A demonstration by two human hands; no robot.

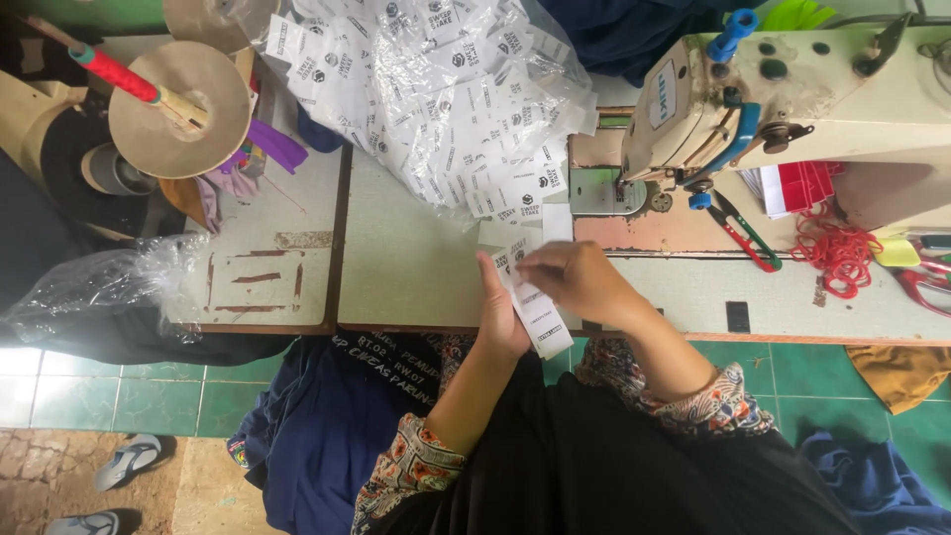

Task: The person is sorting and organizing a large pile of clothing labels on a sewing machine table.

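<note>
Labels [540, 315], a small stack of white fabric strips with dark print, sat between your two hands just above the near edge of the sewing table [416, 267]. Your left hand [500, 312] gripped the stack from the left side, palm turned inward, so most of the strips behind it were hidden and you could not count them. Your right hand [580, 280] was curled over the top of the stack, fingers closed on the upper labels; the fingertips themselves were tucked under and out of view, so exactly how many strips they pinched could not be told. Only the lower end of one strip showed clearly below your hands. Beyond them a clear plastic bag [446, 89] stuffed with more of the same labels lay on the table, its top cut off by the frame edge. To the right stood the cream sewing machine [792, 89], its needle area partly masked by the bag. Red-handled snips [743, 233] and a tangle of red thread [837, 253] lay under the machine arm. A cardboard spool [178, 109] rested at far left.
</note>
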